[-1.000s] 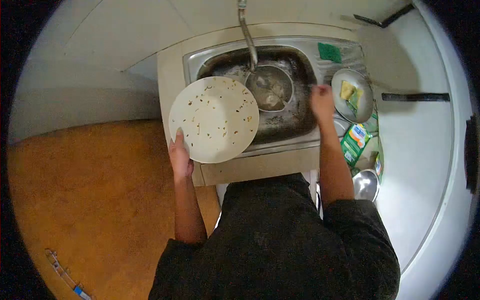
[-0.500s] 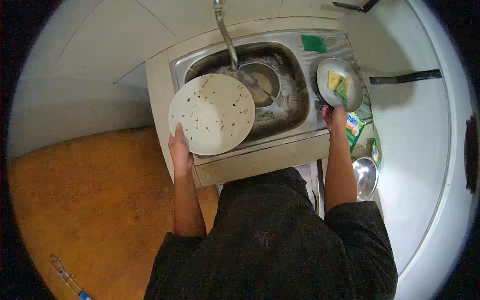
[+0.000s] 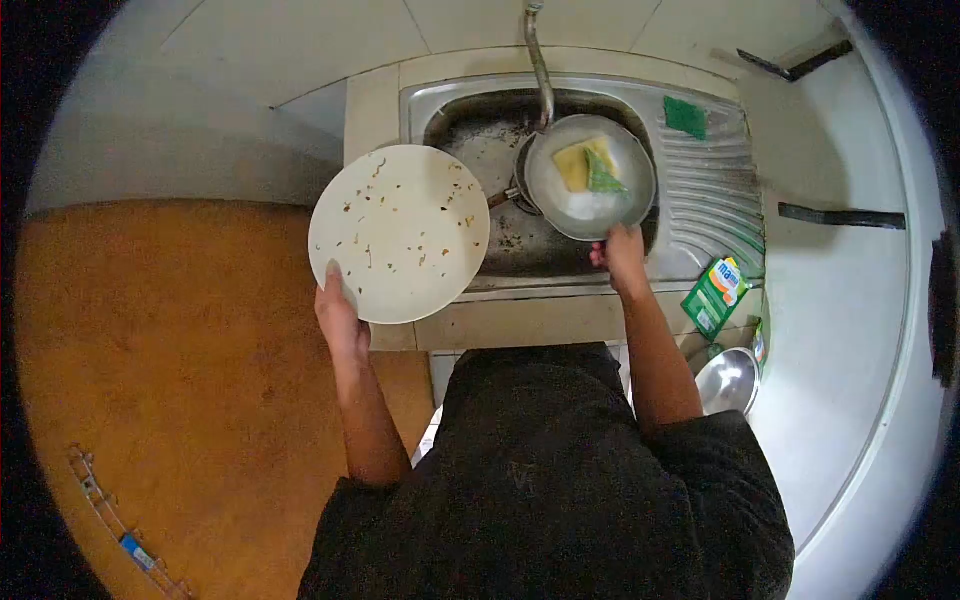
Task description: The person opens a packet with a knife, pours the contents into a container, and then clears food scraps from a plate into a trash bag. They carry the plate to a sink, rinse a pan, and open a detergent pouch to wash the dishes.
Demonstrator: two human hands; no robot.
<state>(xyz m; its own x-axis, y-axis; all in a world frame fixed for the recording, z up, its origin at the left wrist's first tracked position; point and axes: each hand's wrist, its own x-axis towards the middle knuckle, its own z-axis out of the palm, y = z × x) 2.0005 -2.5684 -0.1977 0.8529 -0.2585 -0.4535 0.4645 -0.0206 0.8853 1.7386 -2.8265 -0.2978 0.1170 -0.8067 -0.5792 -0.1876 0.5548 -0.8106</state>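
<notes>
My left hand [image 3: 342, 318] grips the lower left rim of a large white plate [image 3: 405, 235], thumb on top. Small brown and green food scraps dot the plate, which is held out left of the sink basin. With my right hand [image 3: 622, 258] I hold a bowl [image 3: 570, 222] by its near edge, over the right part of the basin. Inside it lie a yellow sponge [image 3: 572, 168], a green and clear piece of wrapper [image 3: 604, 178] and whitish suds. Partly hidden under the bowl, a pan with a handle [image 3: 503, 198] rests in the sink [image 3: 480, 130].
A faucet [image 3: 543, 70] rises behind the basin. On the ribbed drainboard [image 3: 705, 185] lies a green scouring pad [image 3: 685, 117]. A green packet [image 3: 716, 297] sits at the counter's right edge, above a metal bowl [image 3: 728, 382]. Orange-brown floor [image 3: 180, 370] spreads at left.
My right hand has lifted the bowl off the drainboard and carried it left over the basin. The plate remains in my left hand, and the view has shifted slightly.
</notes>
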